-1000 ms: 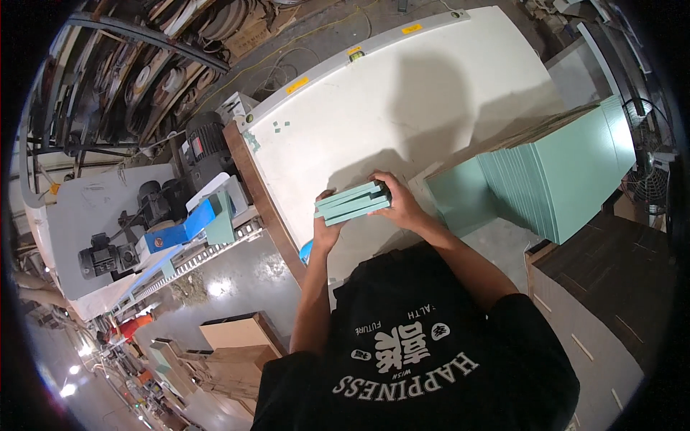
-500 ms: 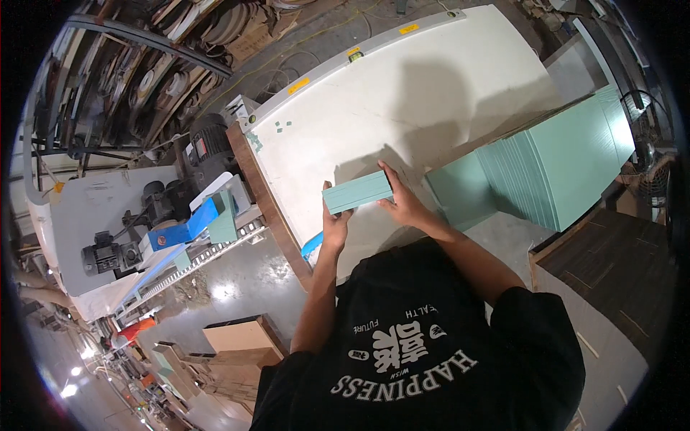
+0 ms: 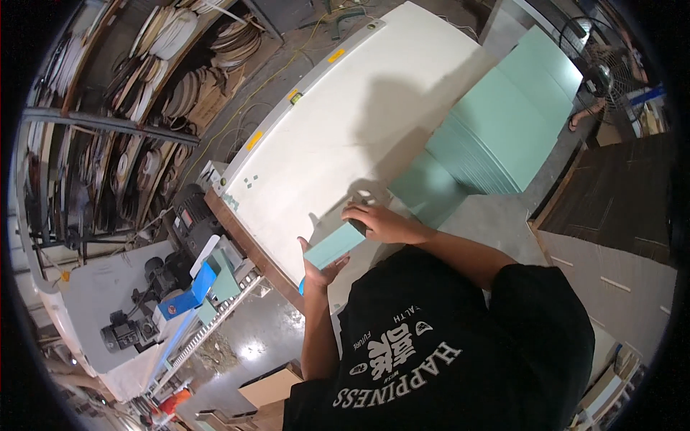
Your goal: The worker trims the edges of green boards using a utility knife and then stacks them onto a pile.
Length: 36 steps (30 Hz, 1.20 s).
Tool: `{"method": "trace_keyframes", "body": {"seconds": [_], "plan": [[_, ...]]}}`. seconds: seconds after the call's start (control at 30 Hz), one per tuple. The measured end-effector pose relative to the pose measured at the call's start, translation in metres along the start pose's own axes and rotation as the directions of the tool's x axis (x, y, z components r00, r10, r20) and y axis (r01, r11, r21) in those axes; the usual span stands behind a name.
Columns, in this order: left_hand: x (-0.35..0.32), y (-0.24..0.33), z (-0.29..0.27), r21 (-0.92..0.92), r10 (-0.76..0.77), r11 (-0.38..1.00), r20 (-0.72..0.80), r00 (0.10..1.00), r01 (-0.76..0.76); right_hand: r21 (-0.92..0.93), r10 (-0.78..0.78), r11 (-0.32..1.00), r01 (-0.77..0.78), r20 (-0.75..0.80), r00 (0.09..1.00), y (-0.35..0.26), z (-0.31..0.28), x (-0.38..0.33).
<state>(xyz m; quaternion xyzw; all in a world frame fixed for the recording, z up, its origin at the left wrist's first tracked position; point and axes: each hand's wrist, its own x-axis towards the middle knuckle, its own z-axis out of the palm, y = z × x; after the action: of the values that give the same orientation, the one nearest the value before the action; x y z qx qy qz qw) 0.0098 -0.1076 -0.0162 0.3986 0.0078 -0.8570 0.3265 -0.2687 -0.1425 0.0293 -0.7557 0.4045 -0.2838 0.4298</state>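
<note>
Fingers of the left hand (image 3: 320, 276) and right hand (image 3: 388, 224) hold the green block (image 3: 333, 245), probably stiff, light and best gripped by its ends.

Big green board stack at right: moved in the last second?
No: against the white table and the spirit level along its far edge, the big board stack keeps its place; the whole view swung.

"How are we posed?"

"Our left forearm (image 3: 318, 334) runs almost straight up the view; our right forearm (image 3: 466, 251) slants in from the right."

"And how do we hold?"

"Our left grip (image 3: 323, 274) cups from below, thumb (image 3: 302, 246) left and fingers (image 3: 341, 263) right, while near it our right grip (image 3: 383, 223) arches over, back uppermost, fingers curled."
</note>
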Motion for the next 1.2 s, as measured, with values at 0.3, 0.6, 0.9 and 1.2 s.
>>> {"method": "trace_keyframes", "body": {"seconds": [0.3,0.6,0.9,1.2], "plan": [[0.038,-0.032,0.021,0.321,0.162,0.928,0.112,0.98,-0.19,-0.342,-0.216,0.935,0.096,-0.331,0.919,-0.007,-0.04,-0.084],[0.078,-0.083,0.094,0.412,-0.013,0.907,0.226,0.974,-0.083,0.493,0.72,0.69,-0.53,-0.541,0.433,0.027,-0.029,-0.235],[0.094,-0.115,0.159,0.526,-0.262,0.828,0.054,0.964,0.196,0.923,0.879,0.314,-0.222,-0.195,0.435,0.011,0.006,-0.182],[0.115,-0.12,0.167,0.719,-0.056,0.693,-0.031,0.998,0.061,0.959,0.921,0.275,-0.069,-0.242,0.305,0.009,-0.033,-0.156]]}}
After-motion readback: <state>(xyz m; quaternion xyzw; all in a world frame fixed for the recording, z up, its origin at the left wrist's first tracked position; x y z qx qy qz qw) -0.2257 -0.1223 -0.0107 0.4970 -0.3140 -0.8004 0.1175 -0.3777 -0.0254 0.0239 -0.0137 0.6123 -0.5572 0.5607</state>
